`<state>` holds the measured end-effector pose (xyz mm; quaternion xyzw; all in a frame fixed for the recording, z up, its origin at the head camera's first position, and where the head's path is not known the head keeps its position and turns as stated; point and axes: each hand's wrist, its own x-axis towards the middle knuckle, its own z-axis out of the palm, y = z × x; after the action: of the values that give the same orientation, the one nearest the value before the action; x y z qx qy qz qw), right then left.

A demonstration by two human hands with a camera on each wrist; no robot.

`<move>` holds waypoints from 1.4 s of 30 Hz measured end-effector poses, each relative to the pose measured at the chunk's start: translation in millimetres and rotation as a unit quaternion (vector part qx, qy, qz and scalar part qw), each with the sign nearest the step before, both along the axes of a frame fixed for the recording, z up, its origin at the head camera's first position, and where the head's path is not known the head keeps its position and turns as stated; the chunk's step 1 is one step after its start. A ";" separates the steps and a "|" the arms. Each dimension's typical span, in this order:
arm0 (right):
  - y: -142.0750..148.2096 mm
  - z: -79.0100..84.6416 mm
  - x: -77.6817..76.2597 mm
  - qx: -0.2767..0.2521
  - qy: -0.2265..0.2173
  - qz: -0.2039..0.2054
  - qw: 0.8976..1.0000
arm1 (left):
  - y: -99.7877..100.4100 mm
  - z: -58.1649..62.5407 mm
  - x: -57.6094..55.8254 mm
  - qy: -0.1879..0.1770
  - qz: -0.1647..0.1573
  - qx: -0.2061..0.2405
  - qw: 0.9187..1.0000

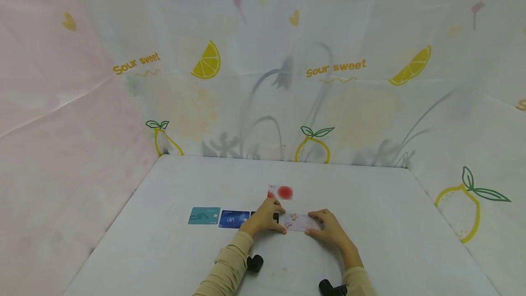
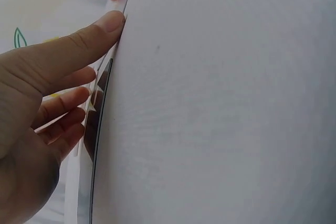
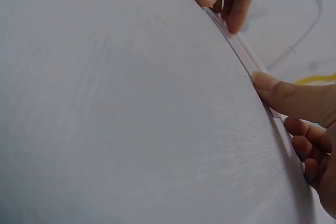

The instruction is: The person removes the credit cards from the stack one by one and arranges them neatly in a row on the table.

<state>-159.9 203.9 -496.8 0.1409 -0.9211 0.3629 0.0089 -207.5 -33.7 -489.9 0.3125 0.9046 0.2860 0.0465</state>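
A pale pink card with a floral print (image 1: 295, 221) lies flat on the white table. My right hand (image 1: 330, 229) holds its right end, thumb at the near edge and fingers at the far edge. At the card's left end, my left hand (image 1: 264, 218) pinches across the same two edges with thumb and index finger. Under the left palm sits a black card (image 1: 276, 217), mostly hidden. In the left wrist view, the left thumb (image 2: 107, 23) rests beyond the end of the dark card (image 2: 101, 103). The right thumb (image 3: 268, 83) touches the pink card's edge in the right wrist view.
To the left, in line with the black card, are a blue card (image 1: 234, 219) and a teal card (image 1: 204, 216). Behind the hands lies a white card with a red circle (image 1: 285, 192). A lemon-print cloth (image 1: 255, 104) hangs around the table (image 1: 164, 259).
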 end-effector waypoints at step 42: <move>-4.0 -6.6 -0.3 0.000 0.030 -0.021 0.999 | -2.3 -4.8 -0.4 0.058 -0.012 0.004 0.998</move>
<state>-160.2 199.8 -503.5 0.1323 -0.9232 0.3582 0.0440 -208.0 -36.0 -494.7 0.3397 0.9007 0.2706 -0.0040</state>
